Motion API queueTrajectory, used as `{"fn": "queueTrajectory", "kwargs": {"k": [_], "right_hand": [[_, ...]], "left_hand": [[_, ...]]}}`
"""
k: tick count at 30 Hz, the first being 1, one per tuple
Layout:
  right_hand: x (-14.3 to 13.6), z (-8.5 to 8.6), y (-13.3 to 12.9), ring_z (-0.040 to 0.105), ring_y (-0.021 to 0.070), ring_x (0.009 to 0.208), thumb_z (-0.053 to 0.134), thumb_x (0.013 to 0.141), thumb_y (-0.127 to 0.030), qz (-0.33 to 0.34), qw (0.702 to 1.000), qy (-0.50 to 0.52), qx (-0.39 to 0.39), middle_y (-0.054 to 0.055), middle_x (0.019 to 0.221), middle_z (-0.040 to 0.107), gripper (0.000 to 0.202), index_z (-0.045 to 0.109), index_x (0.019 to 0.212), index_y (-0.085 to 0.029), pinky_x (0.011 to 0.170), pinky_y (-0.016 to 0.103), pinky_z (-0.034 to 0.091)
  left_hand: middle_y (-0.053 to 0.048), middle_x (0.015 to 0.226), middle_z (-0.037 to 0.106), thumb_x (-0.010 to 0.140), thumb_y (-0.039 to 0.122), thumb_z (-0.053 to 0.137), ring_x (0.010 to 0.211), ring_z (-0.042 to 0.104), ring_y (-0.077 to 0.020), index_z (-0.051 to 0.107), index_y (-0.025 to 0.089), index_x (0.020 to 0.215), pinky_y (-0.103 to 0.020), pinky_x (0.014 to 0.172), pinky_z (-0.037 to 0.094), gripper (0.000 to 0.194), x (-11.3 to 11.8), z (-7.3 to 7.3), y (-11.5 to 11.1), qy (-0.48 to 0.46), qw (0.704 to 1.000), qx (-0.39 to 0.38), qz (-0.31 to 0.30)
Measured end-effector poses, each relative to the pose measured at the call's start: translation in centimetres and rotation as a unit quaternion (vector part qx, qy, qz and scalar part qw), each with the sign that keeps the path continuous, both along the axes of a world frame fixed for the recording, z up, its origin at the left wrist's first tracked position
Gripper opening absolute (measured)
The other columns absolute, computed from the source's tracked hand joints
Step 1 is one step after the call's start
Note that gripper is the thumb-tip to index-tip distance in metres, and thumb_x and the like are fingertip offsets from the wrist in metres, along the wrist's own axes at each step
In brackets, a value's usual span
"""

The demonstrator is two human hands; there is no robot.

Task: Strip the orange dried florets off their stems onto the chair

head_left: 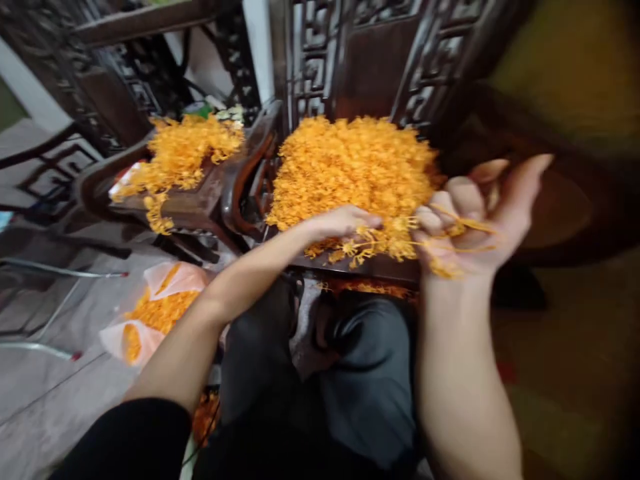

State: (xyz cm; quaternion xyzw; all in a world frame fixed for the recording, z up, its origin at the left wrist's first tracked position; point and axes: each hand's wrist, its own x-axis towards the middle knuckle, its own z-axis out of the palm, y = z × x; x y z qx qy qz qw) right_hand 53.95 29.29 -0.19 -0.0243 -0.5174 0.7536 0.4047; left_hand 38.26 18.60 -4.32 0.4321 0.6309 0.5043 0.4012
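Note:
A big heap of orange flower-like pieces (350,167) covers the dark wooden seat in the middle. My left hand (345,222) reaches to its front edge, fingers together at a loose orange strand (367,243); blur hides exactly what the fingertips hold. To the right of the heap, my right hand (465,220) is turned palm up, with its fingers curled around orange stems (470,230) that cross the palm. The thumb points up and away. Several orange pieces (403,237) hang between the two hands.
A smaller orange pile (190,150) lies on a dark wooden table (200,193) at the left. On the floor below is an open plastic bag (173,280) with orange pieces. Carved dark chair backs (375,67) stand behind. My knees are under the seat's front edge.

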Motion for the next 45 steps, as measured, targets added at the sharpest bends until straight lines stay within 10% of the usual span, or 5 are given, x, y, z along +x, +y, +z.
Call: {"fn": "queueTrajectory", "kwargs": {"k": [8,16,29,37,45], "right_hand": [[-4.7,-1.7,0.0,0.038,0.0134,0.050,0.058,0.089,-0.072,-0.081,0.994,-0.028,0.071,-0.002,0.061,0.043,0.042,0.072,0.101,-0.035,0.046,0.029,0.036],[-5.5,-2.4,-1.0,0.071,0.0223,0.097,0.083,0.074,-0.059,-0.097,0.971,-0.208,0.059,0.005,0.115,0.067,0.054,0.066,0.116,-0.030,0.077,0.037,0.063],[-7.5,-2.1,-3.7,0.070,0.0261,0.106,0.073,0.089,-0.050,-0.091,0.933,-0.288,0.197,0.007,0.109,0.077,0.033,0.078,0.110,-0.025,0.097,0.045,0.056],[-7.8,-2.4,-3.5,0.068,0.0177,0.069,0.079,0.082,-0.050,-0.122,0.957,-0.248,0.082,0.002,0.083,0.070,0.044,0.062,0.114,-0.024,0.062,0.031,0.055],[-7.7,-1.1,-4.3,0.051,0.0105,0.059,0.087,0.072,-0.042,-0.061,0.943,-0.291,0.151,-0.004,0.069,0.058,0.051,0.063,0.111,-0.020,0.055,0.025,0.043]], "left_hand": [[-0.004,0.085,0.073,0.079,0.046,0.079,0.077,0.070,-0.0134,0.065,0.015,0.114,-0.026,0.074,0.051,0.049,-2.9,3.2,-2.5,-0.032,0.994,0.046,-0.097],[-0.002,0.086,0.072,0.086,0.029,0.069,0.075,0.062,-0.0118,0.070,0.016,0.091,-0.027,0.074,0.047,0.014,-6.2,3.5,-5.0,0.231,0.965,0.099,0.076],[-0.005,0.100,0.072,0.073,0.041,0.085,0.070,0.064,-0.0106,0.062,0.018,0.102,-0.025,0.062,0.047,0.043,-7.1,2.1,-4.5,0.139,0.986,0.071,0.063],[-0.001,0.074,0.070,0.085,0.018,0.065,0.070,0.071,-0.0116,0.064,0.016,0.105,-0.024,0.069,0.052,0.019,-6.7,2.5,-3.6,-0.031,0.992,0.110,0.060],[-0.003,0.078,0.071,0.075,0.019,0.076,0.071,0.064,-0.0112,0.068,0.014,0.081,-0.025,0.068,0.053,0.011,-6.3,3.7,-3.7,0.030,0.983,0.139,0.120]]}}
